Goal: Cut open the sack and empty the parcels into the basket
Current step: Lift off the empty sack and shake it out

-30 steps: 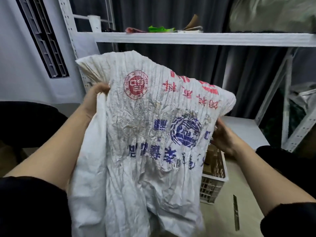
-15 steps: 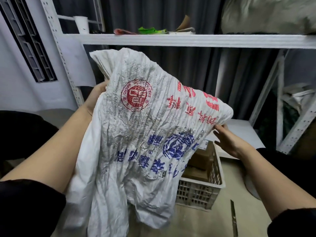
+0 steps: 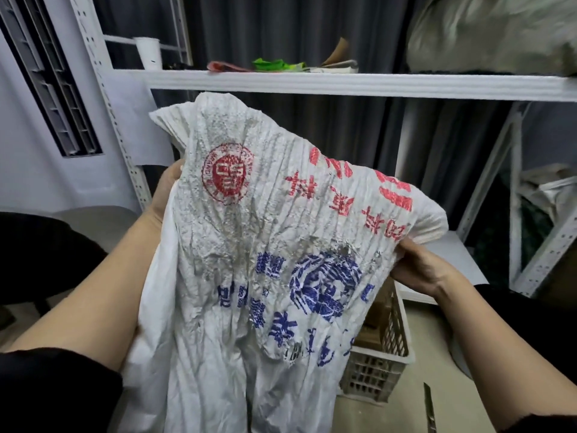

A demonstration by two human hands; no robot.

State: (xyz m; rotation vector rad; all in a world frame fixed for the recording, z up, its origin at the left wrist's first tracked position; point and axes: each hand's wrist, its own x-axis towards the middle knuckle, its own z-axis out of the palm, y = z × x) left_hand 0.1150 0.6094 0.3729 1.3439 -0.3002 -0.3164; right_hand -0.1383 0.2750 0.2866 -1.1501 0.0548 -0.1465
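1. The left hand [image 3: 165,195] grips the sack [image 3: 265,276] at its upper left edge, just below the raised corner; its fingers are hidden behind the cloth, so only the back of the hand and the wrist show.
2. The right hand [image 3: 418,270] holds the sack's right edge, fingers curled round the cloth just under the bunched right corner.
3. Between the two grips the sack hangs limp and crumpled, its printed face toward the camera, the print upside down: a round red seal near the left grip, red characters running toward the right grip, and a blue emblem with blue characters lower down.
4. The left grip sits higher than the right, so the top edge of the sack slopes down from left to right.
5. Below both grips the cloth falls in loose folds and runs off the bottom of the frame.
6. The basket [image 3: 393,360], a pale plastic crate with latticed walls, stands on the floor below the right hand, its left part hidden behind the sack.
7. Brown parcels [image 3: 374,326] lie inside the basket, just seen past the sack's right edge.
8. A knife [image 3: 429,407] lies on the floor near the basket, below the right forearm.
9. Above and behind both grips runs a white shelf [image 3: 343,84], with a white cup [image 3: 149,53] and some coloured papers on it.
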